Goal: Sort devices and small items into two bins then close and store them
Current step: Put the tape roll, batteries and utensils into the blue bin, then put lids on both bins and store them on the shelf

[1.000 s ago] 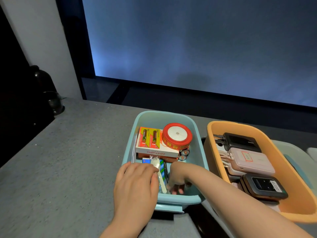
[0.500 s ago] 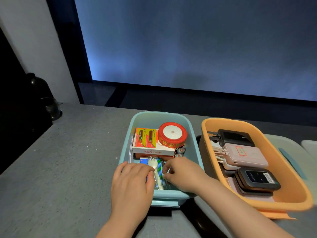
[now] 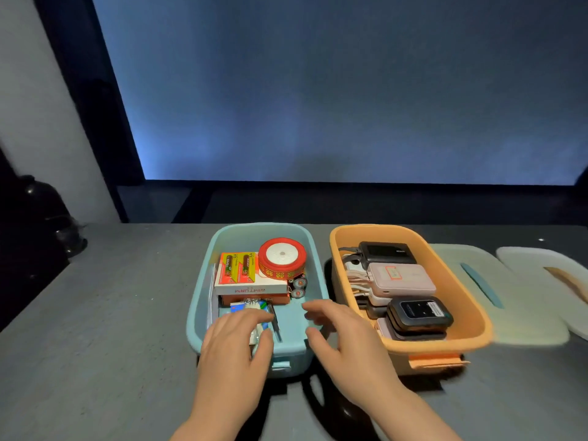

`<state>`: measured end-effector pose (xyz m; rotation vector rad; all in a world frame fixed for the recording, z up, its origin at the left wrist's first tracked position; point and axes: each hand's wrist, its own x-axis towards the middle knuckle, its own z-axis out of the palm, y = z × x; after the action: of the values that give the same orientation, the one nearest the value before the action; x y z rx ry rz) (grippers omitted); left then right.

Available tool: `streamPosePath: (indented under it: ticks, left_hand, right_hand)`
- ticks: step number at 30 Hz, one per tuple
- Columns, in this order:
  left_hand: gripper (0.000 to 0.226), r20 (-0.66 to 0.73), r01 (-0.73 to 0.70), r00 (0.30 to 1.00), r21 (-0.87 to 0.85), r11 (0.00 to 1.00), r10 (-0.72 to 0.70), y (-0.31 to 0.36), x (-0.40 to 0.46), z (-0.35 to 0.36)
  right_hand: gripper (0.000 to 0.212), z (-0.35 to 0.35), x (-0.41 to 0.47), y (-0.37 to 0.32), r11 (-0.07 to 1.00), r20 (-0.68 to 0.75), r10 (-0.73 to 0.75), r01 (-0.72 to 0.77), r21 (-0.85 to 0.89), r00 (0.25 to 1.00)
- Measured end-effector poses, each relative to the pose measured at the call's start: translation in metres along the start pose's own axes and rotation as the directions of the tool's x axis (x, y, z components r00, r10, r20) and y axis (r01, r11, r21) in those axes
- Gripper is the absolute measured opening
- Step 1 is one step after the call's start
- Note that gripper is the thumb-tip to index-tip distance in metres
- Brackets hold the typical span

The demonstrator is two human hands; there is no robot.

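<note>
Your left hand (image 3: 234, 340) rests on small things in the blue bin (image 3: 203, 300), middle of the frame. Your right hand (image 3: 343, 337) hovers, fingers spread, holding nothing, beside the orange bin (image 3: 471, 300).

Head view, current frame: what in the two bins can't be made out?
- Blue bin, near-left corner: the left hand covers the small items under it.
- Orange bin: the lower devices sit under the black device and the pink power bank.
- Right hand: motion-blurred; contact with the blue bin unclear.
- Lids: blurred, the far one cut by the right edge.
</note>
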<state>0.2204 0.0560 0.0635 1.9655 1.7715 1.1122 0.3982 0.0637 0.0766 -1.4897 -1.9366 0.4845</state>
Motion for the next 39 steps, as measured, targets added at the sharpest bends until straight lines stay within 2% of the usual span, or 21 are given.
streamPosePath:
  ticks: [8, 11, 15, 22, 31, 35, 39]
  left_hand:
    - [0.016, 0.096, -0.237, 0.963, -0.146, 0.961, 0.252, 0.084, -0.012, 0.045]
    - [0.026, 0.134, -0.28, 0.942, -0.185, 0.942, 0.307, 0.113, -0.014, 0.069]
    - [0.027, 0.158, -0.327, 0.916, -0.234, 0.916, 0.368, 0.151, -0.019, 0.106]
    - [0.02, 0.207, -0.49, 0.808, -0.286, 0.824, 0.552, 0.245, 0.003, 0.201]
    - [0.033, 0.445, -0.397, 0.772, -0.222, 0.891, 0.455, 0.334, 0.027, 0.383]
    - [0.035, 0.495, -0.376, 0.763, -0.185, 0.908, 0.417, 0.354, 0.039, 0.449]
    - [0.037, 0.516, -0.392, 0.761, -0.118, 0.912, 0.394, 0.363, 0.06, 0.495]
  right_hand:
    - [0.037, -0.058, -0.061, 0.043, 0.99, -0.23, 0.144, -0.141, 0.031, 0.962]
    - [0.036, -0.084, -0.08, 0.062, 0.978, -0.272, 0.209, -0.206, 0.039, 0.939]
    - [0.035, -0.12, -0.107, 0.094, 0.961, -0.341, 0.268, -0.276, 0.024, 0.901]
    - [0.033, -0.198, -0.131, 0.178, 0.895, -0.47, 0.377, -0.444, -0.034, 0.798]
    - [0.037, -0.29, -0.112, 0.329, 0.707, -0.462, 0.6, -0.703, -0.076, 0.653]
    - [0.041, -0.315, -0.081, 0.395, 0.644, -0.421, 0.652, -0.754, -0.131, 0.63]
    - [0.043, -0.326, -0.041, 0.45, 0.617, -0.398, 0.657, -0.76, -0.202, 0.64]
